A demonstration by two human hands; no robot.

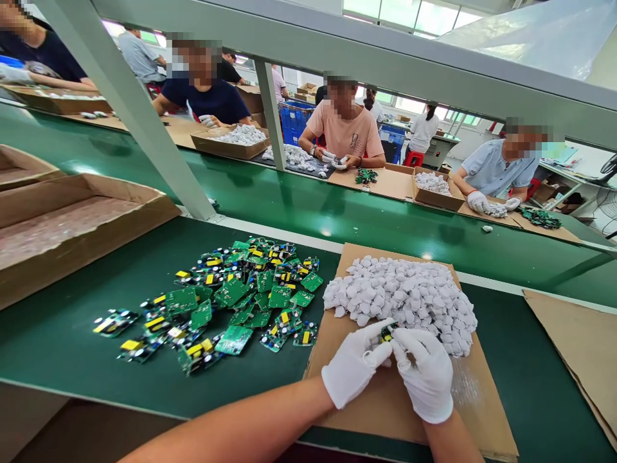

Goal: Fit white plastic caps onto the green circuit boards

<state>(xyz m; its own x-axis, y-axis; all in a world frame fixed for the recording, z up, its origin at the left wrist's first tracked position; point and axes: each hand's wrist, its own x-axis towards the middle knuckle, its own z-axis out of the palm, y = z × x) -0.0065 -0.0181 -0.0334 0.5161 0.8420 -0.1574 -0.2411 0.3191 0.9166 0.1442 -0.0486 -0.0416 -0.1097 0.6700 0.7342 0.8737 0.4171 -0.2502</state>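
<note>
Both gloved hands, left (354, 370) and right (424, 376), pinch one small board (387, 332), mostly hidden by fingers. Board markings unreadable.

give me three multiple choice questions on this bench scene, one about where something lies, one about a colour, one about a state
1. Where does the heap of white pads lie?
A. on a flat cardboard sheet
B. inside a blue crate
C. on the floor

2. What colour are the gloves on the left hand and right hand?
A. black
B. white
C. yellow

3. What is the state of the small circuit board at the hands?
A. lying alone on the green bench top
B. stacked in the pile of green boards
C. pinched between the fingers of both hands

Answers:
1 A, the heap sits on the brown sheet, right of the boards.
2 B, both gloves are white.
3 C, fingertips of both hands close on it, above the cardboard.
</note>
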